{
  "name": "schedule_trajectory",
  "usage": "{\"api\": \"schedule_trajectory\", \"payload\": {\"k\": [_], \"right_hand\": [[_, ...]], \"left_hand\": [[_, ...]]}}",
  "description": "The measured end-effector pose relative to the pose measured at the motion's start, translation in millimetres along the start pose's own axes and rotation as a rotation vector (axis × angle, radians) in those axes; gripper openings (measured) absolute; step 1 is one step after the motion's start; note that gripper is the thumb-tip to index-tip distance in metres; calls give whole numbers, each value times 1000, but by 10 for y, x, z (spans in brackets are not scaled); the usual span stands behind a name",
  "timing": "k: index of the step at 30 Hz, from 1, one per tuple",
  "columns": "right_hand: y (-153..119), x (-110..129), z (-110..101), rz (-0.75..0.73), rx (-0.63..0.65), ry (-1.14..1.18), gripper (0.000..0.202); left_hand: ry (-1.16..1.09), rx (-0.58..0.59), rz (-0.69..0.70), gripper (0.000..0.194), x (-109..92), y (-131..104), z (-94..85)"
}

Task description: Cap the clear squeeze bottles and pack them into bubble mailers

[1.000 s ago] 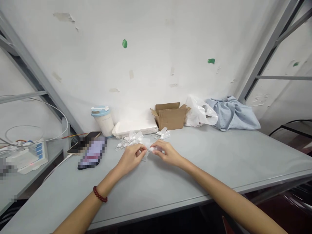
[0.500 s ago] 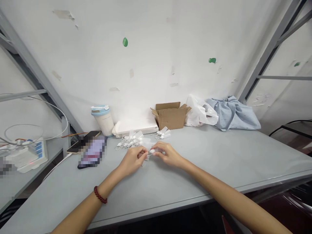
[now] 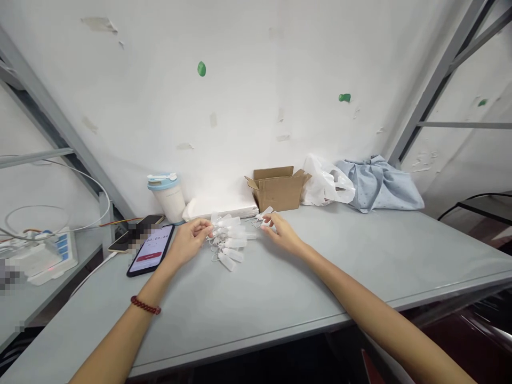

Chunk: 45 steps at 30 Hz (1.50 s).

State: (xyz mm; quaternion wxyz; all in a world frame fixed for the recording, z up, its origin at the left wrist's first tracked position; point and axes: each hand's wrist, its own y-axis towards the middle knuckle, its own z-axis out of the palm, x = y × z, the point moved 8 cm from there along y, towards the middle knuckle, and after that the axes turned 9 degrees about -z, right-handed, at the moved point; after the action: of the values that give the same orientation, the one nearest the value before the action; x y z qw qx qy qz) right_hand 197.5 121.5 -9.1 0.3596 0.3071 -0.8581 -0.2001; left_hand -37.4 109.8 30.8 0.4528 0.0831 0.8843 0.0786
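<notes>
Plastic pieces point(image 3: 236, 243), narrow, whitish, translucent, loosely heaped

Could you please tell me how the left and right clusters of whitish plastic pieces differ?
The left cluster is larger; the right cluster shows fewer pieces. The left cluster spreads nearer the person, while the right cluster lies by the cardboard box. The left hand is at the left cluster, the right hand at the right cluster. Both are whitish and translucent.

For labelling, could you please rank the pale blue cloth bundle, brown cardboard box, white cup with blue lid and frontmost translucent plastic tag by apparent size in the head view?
1. Pale blue cloth bundle
2. Brown cardboard box
3. Blue-lidded white cup
4. Frontmost translucent plastic tag
</notes>
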Motion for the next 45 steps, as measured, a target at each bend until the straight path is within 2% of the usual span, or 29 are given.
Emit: {"api": "schedule_trajectory", "payload": {"k": [3, 6, 10, 15, 18, 25, 29, 32, 38, 42, 45], "right_hand": [[5, -100, -29, -12, 4, -99, 27], [9, -176, -22, -32, 33, -202, 33], [3, -275, 30, -18, 106, -306, 41], [-16, -281, 82, -4, 182, -355, 43], [-16, -262, 80, 7, 180, -363, 39], [-4, -281, 77, 16, 152, -343, 29], [4, -278, 70, 17, 157, -375, 30], [-1, -311, 64, 78, 174, -425, 32], [-41, -377, 50, 188, 181, -458, 22], [-33, -276, 5, 183, 142, -359, 15], [1, -93, -81, 127, 67, -245, 13]], "left_hand": [[17, 36, -11, 24, -10, -15, 70], [9, -15, -55, 26, 39, 0, 62], [-67, -136, -139, 27, 198, 50, -29], [-199, -363, -235, 27, 372, 50, -225], [-230, -417, -247, 29, 389, 33, -270], [-107, -313, -212, 36, 302, 26, -148], [-33, -319, -175, 36, 269, 29, -142], [29, -326, -164, 37, 266, 40, -140], [98, -329, -109, 35, 195, 9, -115], [184, -306, 6, 35, 31, -71, -13], [213, -230, 88, 35, -100, -146, 146]]}}
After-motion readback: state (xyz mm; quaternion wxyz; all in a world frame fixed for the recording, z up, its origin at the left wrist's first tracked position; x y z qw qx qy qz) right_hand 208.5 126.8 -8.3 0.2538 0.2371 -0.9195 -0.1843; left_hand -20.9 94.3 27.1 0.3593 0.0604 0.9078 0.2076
